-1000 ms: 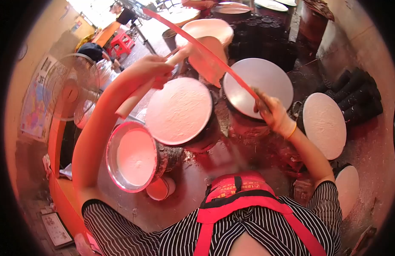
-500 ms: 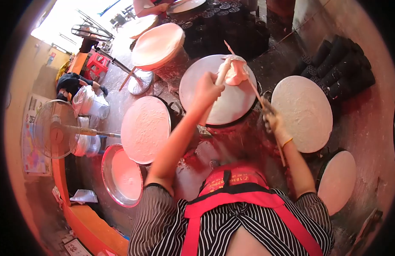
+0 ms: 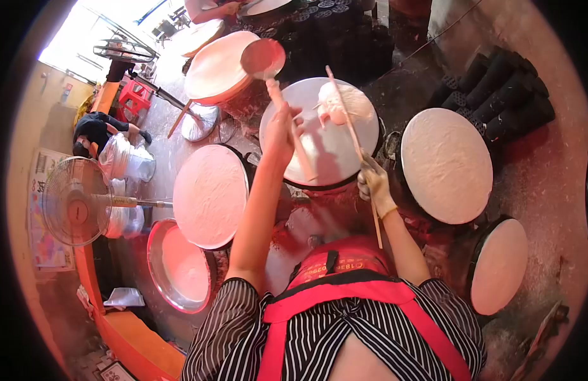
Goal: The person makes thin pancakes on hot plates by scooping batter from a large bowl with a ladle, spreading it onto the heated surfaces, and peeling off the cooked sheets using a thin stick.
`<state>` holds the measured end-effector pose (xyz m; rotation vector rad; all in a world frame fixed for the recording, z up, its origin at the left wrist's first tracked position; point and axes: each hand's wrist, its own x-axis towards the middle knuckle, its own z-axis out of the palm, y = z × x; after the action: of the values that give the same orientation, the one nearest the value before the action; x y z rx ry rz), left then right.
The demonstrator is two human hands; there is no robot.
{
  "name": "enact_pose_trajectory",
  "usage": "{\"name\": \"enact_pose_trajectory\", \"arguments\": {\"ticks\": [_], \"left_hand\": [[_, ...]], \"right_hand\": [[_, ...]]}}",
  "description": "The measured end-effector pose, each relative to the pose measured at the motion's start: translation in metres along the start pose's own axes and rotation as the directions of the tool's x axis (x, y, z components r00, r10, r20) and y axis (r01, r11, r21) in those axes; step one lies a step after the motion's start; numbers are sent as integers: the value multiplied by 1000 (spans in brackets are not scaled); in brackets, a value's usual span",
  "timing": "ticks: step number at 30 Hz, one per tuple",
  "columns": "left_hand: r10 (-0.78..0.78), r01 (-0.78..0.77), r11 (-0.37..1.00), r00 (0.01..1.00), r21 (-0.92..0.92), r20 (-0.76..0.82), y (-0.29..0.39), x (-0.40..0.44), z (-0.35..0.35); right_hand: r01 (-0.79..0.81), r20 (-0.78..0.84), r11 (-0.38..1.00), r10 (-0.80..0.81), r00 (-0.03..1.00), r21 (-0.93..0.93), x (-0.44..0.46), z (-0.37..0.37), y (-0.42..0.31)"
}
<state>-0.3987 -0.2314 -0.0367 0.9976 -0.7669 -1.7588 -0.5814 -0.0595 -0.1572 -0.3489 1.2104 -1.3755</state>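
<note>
In the head view, the left hand (image 3: 282, 134) has its fingers wrapped round a ladle (image 3: 263, 58), and the gloved right hand (image 3: 374, 181) grips a long thin stick (image 3: 352, 130) over pale batter (image 3: 362, 105) on the round griddle (image 3: 284, 117), seemingly for spreading, which calls for level sweeps.

Upper-left glare, dark fisheye edges

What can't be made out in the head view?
All in the head view:
Ladle: gripped part, hidden by left hand.
Stick: gripped part, hidden by right hand.
Topmost pan: far side, cut off by the top edge.
Apron: some lettering, too small to read.
</note>
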Motion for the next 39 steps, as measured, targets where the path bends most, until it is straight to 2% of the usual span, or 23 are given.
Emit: {"name": "enact_pose_trajectory", "arguments": {"ticks": [1, 3, 5, 7, 9, 11, 12, 13, 15, 16, 17, 19, 21, 22, 23, 25, 26, 30, 32, 33, 35, 37, 39], "left_hand": [[-20, 22, 999, 999, 42, -36, 3, -7, -13], [-166, 180, 968, 982, 174, -89, -1, -21, -48], [-193, 239, 946, 958, 218, -213, -22, -48, -76], [-159, 179, 971, 978, 159, -131, -34, -88, -92], [-189, 227, 956, 961, 185, -200, -41, -135, -105], [-254, 290, 942, 945, 169, -206, -36, -167, -111], [-264, 293, 944, 947, 154, -184, -42, -177, -119], [-288, 329, 932, 927, 153, -240, -37, -188, -121], [-323, 370, 919, 905, 135, -277, -43, -200, -139], [-327, 371, 920, 905, 130, -271, -43, -207, -147], [-354, 388, 916, 901, 104, -250, -41, -212, -157], [-380, 404, 912, 898, 74, -221, -41, -217, -167], [-388, 414, 906, 896, 89, -216, -39, -227, -183], [-392, 421, 900, 894, 108, -219, -40, -230, -192], [-394, 423, 900, 893, 105, -217, -40, -232, -196], [-388, 422, 900, 890, 109, -240, -39, -239, -200], [-388, 422, 901, 888, 103, -246, -41, -241, -198], [-348, 378, 923, 899, 68, -266, -46, -245, -195], [-323, 355, 933, 898, 59, -299, -51, -245, -187], [-334, 362, 931, 889, 34, -314, -54, -244, -185], [-341, 360, 933, 874, -9, -347, -64, -245, -180], [-352, 347, 935, 879, -75, -322, -71, -247, -175], [-339, 324, 940, 866, -103, -368, -78, -248, -159]], "right_hand": [[-7, 0, 996, 7, 1000, 90, -8, -6, 4], [109, -182, 988, -87, 980, 112, -17, -10, 32], [133, -246, 980, -93, 965, 151, -16, -3, 56], [81, -237, 981, -38, 971, 175, -2, 19, 61], [85, -258, 995, -67, 964, 59, 29, 66, 49], [60, -268, 998, -53, 962, 18, 45, 100, 36], [36, -273, 999, -39, 961, -19, 49, 107, 30], [41, -276, 999, -46, 960, -23, 52, 108, 32], [-57, -160, 991, 38, 986, -118, 53, 98, 31], [-80, -49, 990, 74, 996, -119, 31, 91, 19], [-100, 47, 995, 99, 994, 17, 27, 69, 29], [-9, -131, 999, 2, 991, -53, -5, 57, 31], [126, -338, 990, -141, 931, -66, -9, 47, 58], [109, -417, 993, -114, 902, -36, -5, 46, 63], [109, -419, 993, -116, 901, -39, 2, 46, 68], [95, -292, 982, -141, 946, -165, 15, 60, 67], [47, -247, 989, -80, 966, -138, 23, 67, 59], [-2, -160, 980, -30, 987, -199, 44, 105, 35], [-91, -47, 948, 81, 996, -304, 38, 109, 19], [-91, -30, 944, 86, 996, -316, 30, 105, 8], [-195, 182, 941, 250, 951, -276, 10, 76, -14], [-228, 177, 944, 273, 945, -238, 10, 34, -20], [-30, -11, 955, 28, 1000, -295, 29, 3, -13]]}}
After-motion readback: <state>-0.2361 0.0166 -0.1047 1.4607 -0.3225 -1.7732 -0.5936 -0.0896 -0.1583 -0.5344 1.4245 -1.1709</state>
